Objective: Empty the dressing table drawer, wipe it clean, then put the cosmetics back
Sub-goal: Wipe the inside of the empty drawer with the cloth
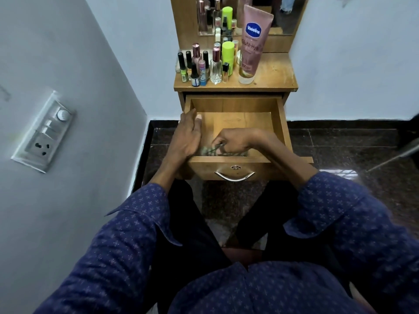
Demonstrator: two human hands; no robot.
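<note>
2 hands: right hand fingers pinch cloth; left hand flat, 1 drawer.

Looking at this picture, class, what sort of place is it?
Probably a bedroom corner at home: a wooden dressing table with a mirror, cosmetics on top, and a wall switchboard.

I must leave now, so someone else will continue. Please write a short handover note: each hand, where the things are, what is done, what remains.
Left hand: open, resting on the left wall of the open wooden drawer.
Right hand: gripping a greenish patterned cloth at the drawer's front.
Cosmetics, including the pink Vaseline tube, stand on the wooden tabletop.
Done: drawer appears emptied. Left: finish wiping, return cosmetics.
</note>
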